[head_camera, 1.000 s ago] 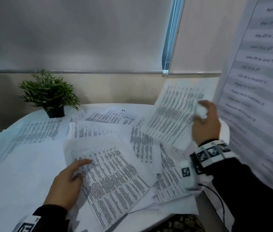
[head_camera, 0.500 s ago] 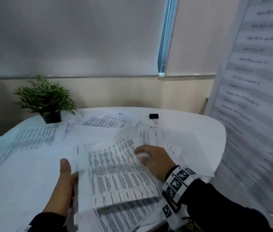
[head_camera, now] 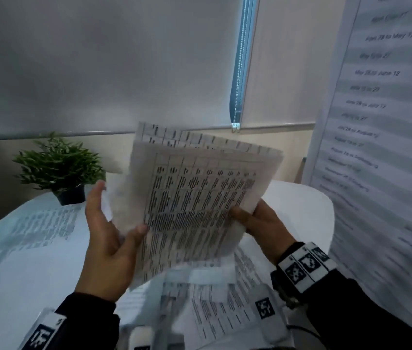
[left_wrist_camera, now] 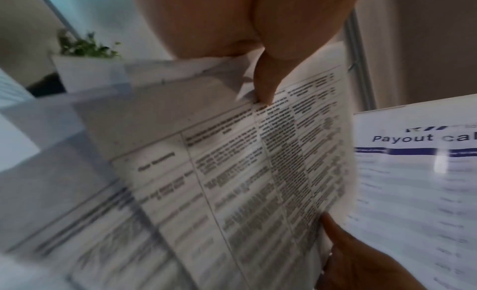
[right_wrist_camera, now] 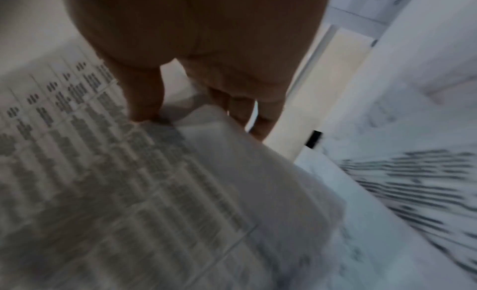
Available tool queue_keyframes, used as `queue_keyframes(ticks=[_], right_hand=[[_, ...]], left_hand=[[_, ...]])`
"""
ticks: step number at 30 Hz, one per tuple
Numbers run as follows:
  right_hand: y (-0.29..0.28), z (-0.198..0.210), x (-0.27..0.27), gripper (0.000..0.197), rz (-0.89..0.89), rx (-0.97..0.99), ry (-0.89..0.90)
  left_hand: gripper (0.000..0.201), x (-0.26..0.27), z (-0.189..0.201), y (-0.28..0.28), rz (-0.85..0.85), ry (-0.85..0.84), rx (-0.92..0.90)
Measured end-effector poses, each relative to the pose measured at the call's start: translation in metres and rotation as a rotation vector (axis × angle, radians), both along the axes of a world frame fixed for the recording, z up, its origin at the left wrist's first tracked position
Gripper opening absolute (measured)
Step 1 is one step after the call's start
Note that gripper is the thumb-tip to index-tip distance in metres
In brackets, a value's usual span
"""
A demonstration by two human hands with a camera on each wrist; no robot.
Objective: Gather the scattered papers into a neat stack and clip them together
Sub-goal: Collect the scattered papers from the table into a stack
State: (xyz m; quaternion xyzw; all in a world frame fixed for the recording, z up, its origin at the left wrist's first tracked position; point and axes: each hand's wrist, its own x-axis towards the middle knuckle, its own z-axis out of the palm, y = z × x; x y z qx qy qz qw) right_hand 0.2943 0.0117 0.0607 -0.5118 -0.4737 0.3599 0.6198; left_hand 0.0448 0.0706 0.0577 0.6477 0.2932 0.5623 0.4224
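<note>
Both hands hold a bundle of printed papers (head_camera: 194, 205) up in the air, above the white table (head_camera: 300, 210). The sheets carry tables of small black text and they are not even: the far edges stand in steps, one sheet behind the other.

The left hand (head_camera: 109, 238) is on the left side of the bundle. Its thumb lies on the front sheet and its fingers (head_camera: 96, 198) reach up behind the left edge, fairly straight; in the left wrist view the thumb tip (left_wrist_camera: 263, 90) presses on the front page near its edge. The right hand (head_camera: 263, 223) grips the right side of the bundle, thumb on the front and fingers curled behind the sheets. In the right wrist view the thumb (right_wrist_camera: 144, 98) is on the printed page and the fingers (right_wrist_camera: 242, 109) are behind it, so they pinch the paper.

More loose sheets (head_camera: 220, 306) lie scattered on the table under the bundle and on the left (head_camera: 43, 223), overlapping each other. A small black binder clip (right_wrist_camera: 313, 138) appears only in the right wrist view, at the far part of the table, well apart from the hands; it is blurred.

A potted green plant (head_camera: 58, 168) stands at the far left of the table. On the right stands a big board with a printed list of dates (head_camera: 381, 102).
</note>
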Motion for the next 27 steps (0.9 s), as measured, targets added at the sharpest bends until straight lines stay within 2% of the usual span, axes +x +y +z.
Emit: queue_keyframes(ticks=[3, 6, 8, 10, 14, 16, 19, 22, 25, 27], right_hand=[[-0.004, 0.009, 0.007, 0.04, -0.015, 0.086, 0.041], [-0.003, -0.018, 0.019, 0.058, -0.031, -0.095, -0.063], [-0.005, -0.041, 0.025, 0.053, -0.017, -0.266, -0.211], [-0.004, -0.058, 0.026, 0.048, -0.007, -0.369, -0.325], [-0.006, -0.062, 0.046, 0.036, -0.025, -0.305, -0.25], [-0.009, -0.058, 0.066, 0.03, -0.108, -0.252, -0.197], [-0.008, -0.045, 0.126, 0.038, -0.389, -0.261, -0.252], [-0.011, -0.035, 0.214, 0.046, -0.653, -0.336, -0.294], [-0.019, -0.034, 0.287, 0.051, -0.751, -0.501, -0.366], [-0.019, -0.039, 0.311, 0.046, -0.746, -0.663, -0.448]], left_hand=[[0.054, 0.019, -0.003, 0.001, -0.009, -0.009, -0.069], [0.037, 0.033, -0.025, 0.002, -0.038, 0.135, -0.227], [0.034, 0.041, -0.039, 0.003, -0.043, 0.219, -0.294], [0.028, 0.045, -0.041, 0.003, -0.013, 0.222, -0.317], [0.024, 0.066, -0.027, 0.003, -0.022, 0.144, -0.316], [0.023, 0.08, -0.023, 0.002, -0.042, 0.152, -0.307], [0.026, 0.101, -0.026, 0.002, -0.153, 0.223, -0.268], [0.032, 0.103, -0.032, 0.002, -0.2, 0.319, -0.235], [0.041, 0.093, -0.034, 0.009, -0.186, 0.396, -0.204], [0.042, 0.085, -0.036, 0.014, -0.141, 0.435, -0.2]])
